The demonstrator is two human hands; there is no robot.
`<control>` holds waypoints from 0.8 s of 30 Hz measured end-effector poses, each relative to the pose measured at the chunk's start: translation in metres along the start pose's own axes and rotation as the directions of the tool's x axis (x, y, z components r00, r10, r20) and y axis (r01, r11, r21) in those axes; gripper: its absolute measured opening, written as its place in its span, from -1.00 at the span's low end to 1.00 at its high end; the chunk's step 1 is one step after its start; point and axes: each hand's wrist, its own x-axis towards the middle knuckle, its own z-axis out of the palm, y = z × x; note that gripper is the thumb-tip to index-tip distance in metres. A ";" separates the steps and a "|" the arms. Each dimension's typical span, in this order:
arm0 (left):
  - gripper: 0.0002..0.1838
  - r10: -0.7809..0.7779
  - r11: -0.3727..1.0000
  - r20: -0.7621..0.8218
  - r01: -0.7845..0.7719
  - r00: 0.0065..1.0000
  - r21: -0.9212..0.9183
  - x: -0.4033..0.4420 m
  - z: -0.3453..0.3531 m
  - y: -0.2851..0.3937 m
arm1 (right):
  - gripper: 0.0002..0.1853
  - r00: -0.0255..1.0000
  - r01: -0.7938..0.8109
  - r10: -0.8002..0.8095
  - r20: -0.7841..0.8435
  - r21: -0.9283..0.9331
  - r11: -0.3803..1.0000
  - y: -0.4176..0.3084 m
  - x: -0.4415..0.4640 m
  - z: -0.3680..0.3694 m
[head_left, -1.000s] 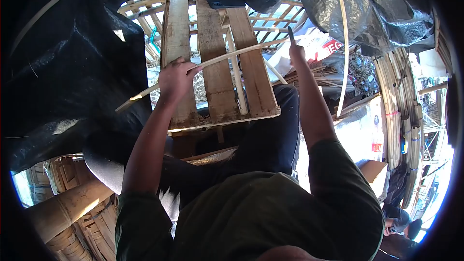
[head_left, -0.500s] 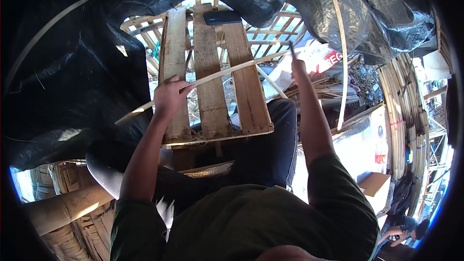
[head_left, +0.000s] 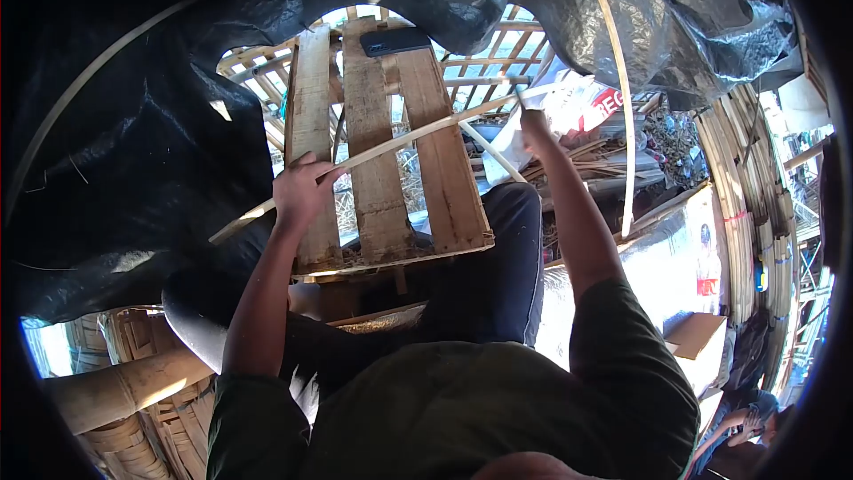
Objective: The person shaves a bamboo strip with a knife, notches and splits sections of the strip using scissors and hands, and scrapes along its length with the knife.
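A long, slightly bent bamboo strip (head_left: 395, 142) runs slantwise above a slatted wooden bench (head_left: 371, 196). Near its lower left part, my left hand (head_left: 300, 191) is closed around the strip. My right hand (head_left: 535, 132), to the right of the bench, is closed on the handle of a knife (head_left: 521, 98) whose dark blade points up and meets the strip near its far right end. The handle itself is mostly hidden by the fingers. A dark phone (head_left: 395, 41) lies on the far end of the bench.
Black plastic sheeting (head_left: 133, 151) hangs at the left and top. A curved pale strip (head_left: 619, 71) stands at the right. Beyond it are bundled bamboo strips (head_left: 730, 204) and a cardboard box (head_left: 697, 335). At the lower right another person's hands (head_left: 745, 431) show.
The knife and my right hand have shifted slightly left along the strip. My left hand still holds the strip, lower in view. The bench appears lower and further left as the view shifts.
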 end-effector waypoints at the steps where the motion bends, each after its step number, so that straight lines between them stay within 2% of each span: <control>1: -0.74 -0.006 1.000 0.005 0.006 1.000 0.004 0.000 -0.001 0.002 | -0.44 0.988 -0.072 0.087 0.126 -0.118 0.990 -0.075 -0.103 -0.015; 2: -0.73 -0.012 1.000 0.008 0.012 1.000 0.009 0.001 -0.002 0.003 | -0.43 0.994 -0.061 0.068 0.088 -0.082 0.995 -0.090 -0.124 -0.013; 4: -0.73 -0.009 1.000 0.006 0.009 1.000 -0.004 -0.001 0.000 0.001 | -0.46 0.957 -0.119 0.148 0.250 -0.126 0.985 -0.103 -0.114 -0.044; 5: -0.73 -0.005 1.000 -0.004 0.005 1.000 -0.016 0.000 0.001 0.000 | -0.51 0.889 -0.278 0.179 0.422 0.187 0.942 -0.099 -0.100 -0.059; 6: -0.73 -0.004 1.000 -0.005 0.004 1.000 -0.015 0.001 0.000 -0.001 | -0.55 0.873 -0.392 0.214 0.439 0.368 0.843 -0.097 -0.083 -0.068; 7: -0.73 0.004 1.000 -0.010 -0.004 1.000 -0.005 0.001 0.001 -0.002 | -0.61 0.957 -0.243 0.186 0.224 0.261 0.934 -0.080 -0.063 -0.058; 8: -0.73 0.012 1.000 -0.015 -0.011 1.000 0.003 0.000 0.002 -0.001 | -0.60 0.994 -0.111 0.111 0.007 0.110 0.988 -0.064 -0.050 -0.049; 9: -0.73 0.011 1.000 -0.014 -0.011 1.000 -0.001 -0.001 0.002 -0.001 | -0.63 0.993 0.023 -0.008 0.115 -0.130 0.991 -0.067 -0.066 -0.037; 10: -0.73 0.017 1.000 -0.022 -0.017 1.000 0.001 -0.001 0.002 -0.001 | -0.65 0.964 0.183 -0.100 0.247 -0.339 0.923 -0.068 -0.085 -0.019; 12: -0.73 0.026 1.000 -0.026 -0.026 0.999 0.004 0.000 0.001 -0.002 | -0.67 0.963 -0.019 0.035 0.268 -0.062 0.998 -0.095 -0.131 -0.016; 13: -0.73 0.025 1.000 -0.021 -0.024 0.999 0.006 -0.001 0.001 -0.003 | -0.70 0.932 0.050 0.015 0.362 -0.170 0.984 -0.097 -0.114 -0.034; 14: -0.73 0.021 1.000 -0.018 -0.021 1.000 0.008 0.000 0.002 -0.003 | -0.70 0.970 -0.088 0.089 0.226 -0.015 0.996 -0.099 -0.103 -0.044; 16: -0.72 0.003 1.000 0.004 -0.003 1.000 0.018 0.000 0.001 -0.002 | -0.55 0.983 -0.154 0.161 -0.091 0.083 0.985 -0.054 -0.039 -0.051; 17: -0.72 -0.012 1.000 0.022 0.011 1.000 0.027 -0.001 0.001 -0.001 | -0.71 0.986 -0.164 0.161 -0.033 -0.107 0.981 -0.067 -0.061 -0.052; 20: -0.72 0.014 1.000 -0.006 -0.014 1.000 0.013 0.000 0.001 -0.003 | -0.55 0.994 -0.004 0.012 0.110 -0.072 0.997 -0.082 -0.126 0.000; 21: -0.72 0.013 1.000 -0.004 -0.013 1.000 0.011 -0.001 0.000 -0.002 | -0.49 0.995 0.017 0.002 0.100 -0.189 0.982 -0.093 -0.126 -0.009; 22: -0.72 0.007 1.000 0.008 -0.007 1.000 0.011 -0.001 -0.001 0.000 | -0.48 0.980 0.041 0.004 0.199 -0.221 0.974 -0.103 -0.126 -0.028; 24: -0.72 -0.001 1.000 0.017 0.000 1.000 0.014 0.000 -0.002 0.000 | -0.46 0.963 -0.168 0.168 0.210 -0.017 0.986 -0.090 -0.093 -0.040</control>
